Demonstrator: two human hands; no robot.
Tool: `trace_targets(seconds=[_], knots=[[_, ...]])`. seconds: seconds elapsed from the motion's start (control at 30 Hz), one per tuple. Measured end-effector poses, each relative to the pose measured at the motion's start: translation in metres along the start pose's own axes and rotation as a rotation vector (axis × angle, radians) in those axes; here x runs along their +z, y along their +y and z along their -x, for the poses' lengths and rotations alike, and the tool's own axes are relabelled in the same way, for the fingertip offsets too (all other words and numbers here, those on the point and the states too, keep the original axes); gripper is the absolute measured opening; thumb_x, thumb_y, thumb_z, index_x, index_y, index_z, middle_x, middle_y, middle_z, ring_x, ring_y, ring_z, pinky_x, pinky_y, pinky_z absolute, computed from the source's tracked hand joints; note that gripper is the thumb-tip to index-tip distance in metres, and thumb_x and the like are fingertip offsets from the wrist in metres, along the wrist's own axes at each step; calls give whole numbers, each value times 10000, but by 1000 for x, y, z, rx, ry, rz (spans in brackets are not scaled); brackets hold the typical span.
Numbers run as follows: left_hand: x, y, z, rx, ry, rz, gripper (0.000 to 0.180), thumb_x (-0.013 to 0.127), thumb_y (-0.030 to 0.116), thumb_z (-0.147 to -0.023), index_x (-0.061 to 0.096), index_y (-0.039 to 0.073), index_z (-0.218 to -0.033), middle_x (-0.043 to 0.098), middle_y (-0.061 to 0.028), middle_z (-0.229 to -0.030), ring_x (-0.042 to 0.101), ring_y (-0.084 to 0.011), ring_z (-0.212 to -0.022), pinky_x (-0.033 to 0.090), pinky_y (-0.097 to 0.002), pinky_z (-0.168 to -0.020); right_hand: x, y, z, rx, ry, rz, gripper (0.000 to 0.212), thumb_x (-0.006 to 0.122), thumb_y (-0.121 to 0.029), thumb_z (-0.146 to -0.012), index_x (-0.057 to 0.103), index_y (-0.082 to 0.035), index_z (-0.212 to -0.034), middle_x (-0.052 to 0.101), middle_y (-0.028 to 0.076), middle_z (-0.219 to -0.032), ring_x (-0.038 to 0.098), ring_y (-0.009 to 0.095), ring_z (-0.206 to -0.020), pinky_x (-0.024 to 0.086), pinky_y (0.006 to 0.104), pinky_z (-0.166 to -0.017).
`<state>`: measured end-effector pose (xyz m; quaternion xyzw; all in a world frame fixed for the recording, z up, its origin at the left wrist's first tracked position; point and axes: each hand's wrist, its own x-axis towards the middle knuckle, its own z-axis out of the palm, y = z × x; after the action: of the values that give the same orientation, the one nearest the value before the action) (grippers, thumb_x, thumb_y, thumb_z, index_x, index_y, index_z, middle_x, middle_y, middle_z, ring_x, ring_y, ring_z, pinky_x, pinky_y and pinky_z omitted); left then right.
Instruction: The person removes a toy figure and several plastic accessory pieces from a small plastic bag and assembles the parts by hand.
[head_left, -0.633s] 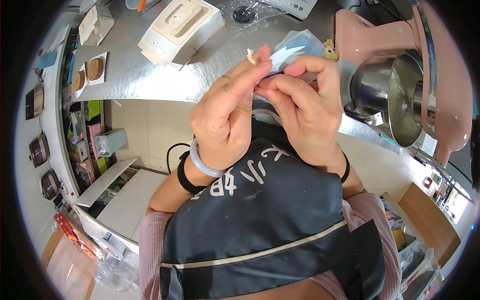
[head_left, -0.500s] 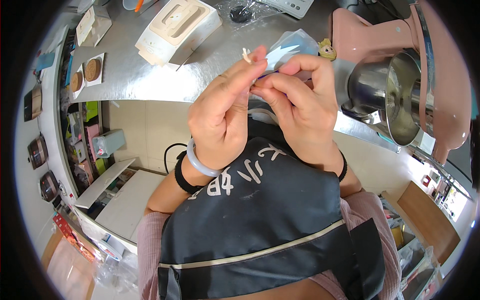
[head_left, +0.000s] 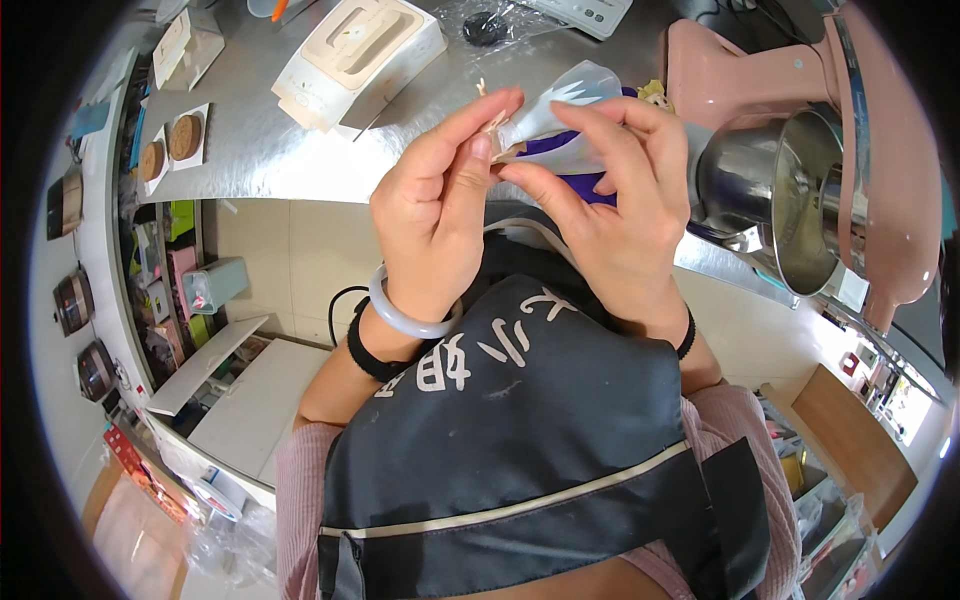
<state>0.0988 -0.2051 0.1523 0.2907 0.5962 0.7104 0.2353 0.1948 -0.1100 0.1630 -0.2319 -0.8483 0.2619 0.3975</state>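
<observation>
In front of my chest, above the steel counter's edge, my left hand [head_left: 435, 190] is closed, its thumb and fingers pinching the gathered end of a translucent plastic bag [head_left: 580, 85]. A pale string-like end [head_left: 482, 88] sticks up by the left fingertips. Purple material [head_left: 550, 143] shows at the bag, partly behind my right hand [head_left: 625, 190]. That hand's thumb and index finger are spread apart around the bag's narrow part; whether the fingertips touch it I cannot tell.
The steel counter [head_left: 245, 150] holds a cream carton [head_left: 370, 55], round brown biscuits [head_left: 185, 137] on white squares, clear wrapping [head_left: 475, 25] and a white device [head_left: 595, 12]. A pink stand mixer [head_left: 900, 150] with a steel bowl [head_left: 790, 200] stands at right. A small yellowish figure [head_left: 655, 95] sits behind the bag.
My right thumb and fingers have moved apart from their pinch. More of the bag and its purple material now shows, and my left hand has turned slightly.
</observation>
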Motion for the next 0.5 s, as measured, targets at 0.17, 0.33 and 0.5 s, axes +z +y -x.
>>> trace_targets(seconds=[0.17, 0.33, 0.5], knots=[[-2, 0, 0, -99, 10, 42, 248, 462, 34, -908, 544, -24, -1134, 624, -133, -1034, 609, -131, -874, 518, -232, -693, -9, 2, -1, 104, -65, 78, 495, 805, -275, -596, 603, -87, -1008, 502, 69, -961, 507, 189, -623, 449, 278, -545], [-5, 5, -1, -269, -71, 59, 255, 472, 52, -908, 539, -19, -1143, 623, -138, -1015, 618, -165, -906, 536, -240, -693, -5, 17, 5, 429, -168, -344, 513, 775, -261, -674, 549, -26, -1069, 557, 50, -925, 501, 114, -584, 431, 225, -519], [-10, 4, -3, -414, -71, 225, 285, 537, 110, -890, 543, -34, -1136, 625, -124, -1009, 606, -145, -890, 525, -253, -721, -7, 21, 1, 848, -324, -658, 479, 730, -267, -744, 475, 15, -1035, 599, 75, -845, 536, 49, -592, 410, 170, -467]])
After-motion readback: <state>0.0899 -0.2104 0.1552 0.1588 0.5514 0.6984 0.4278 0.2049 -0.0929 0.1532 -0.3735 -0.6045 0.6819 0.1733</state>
